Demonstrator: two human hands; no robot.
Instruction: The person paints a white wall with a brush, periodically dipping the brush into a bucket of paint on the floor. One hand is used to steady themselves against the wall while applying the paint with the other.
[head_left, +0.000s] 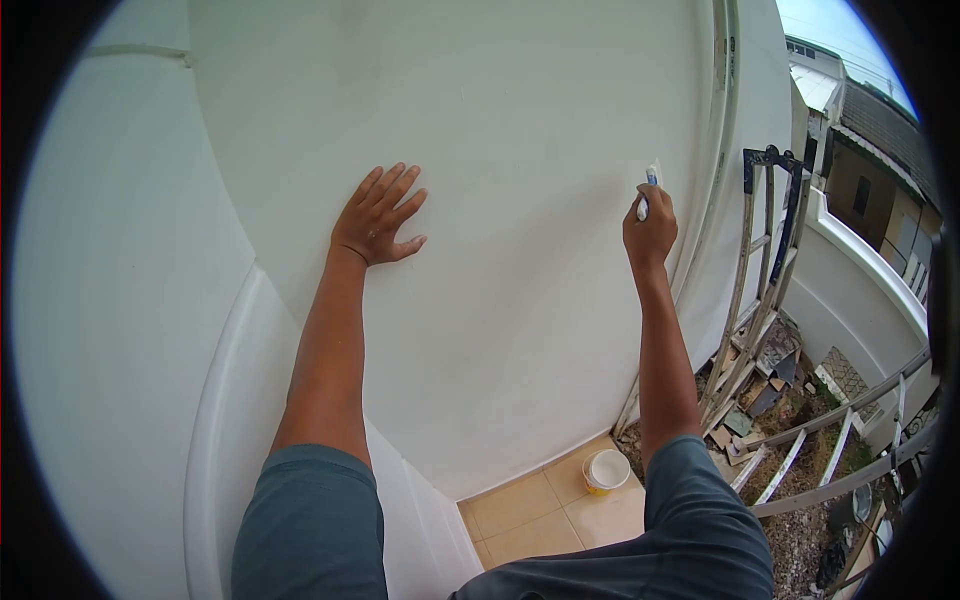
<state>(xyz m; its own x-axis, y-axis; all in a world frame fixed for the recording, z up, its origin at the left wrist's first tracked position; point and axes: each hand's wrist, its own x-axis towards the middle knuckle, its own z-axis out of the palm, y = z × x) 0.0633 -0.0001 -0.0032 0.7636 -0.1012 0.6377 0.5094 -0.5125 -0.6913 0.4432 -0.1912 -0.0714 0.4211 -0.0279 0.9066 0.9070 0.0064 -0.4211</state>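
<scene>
My left hand (380,215) is pressed flat on the pale wall (500,300), its fingers spread and holding nothing. Further right, my right hand (651,225) is closed around a small white hand tool (652,176) with a blue mark on it. The tool's upper end points up at the wall surface and its lower end shows below my fingers. Its exact kind is too small to make out. Faint whitish streaks show on the wall.
A white bucket (606,470) stands on the tan tiled floor (520,505) below. To the right, an aluminium ladder (745,290) leans beside the wall's edge, with broken tiles and rubble (765,390) near it. Another ladder (790,465) lies lower right. A white curved ledge (225,400) runs along the left.
</scene>
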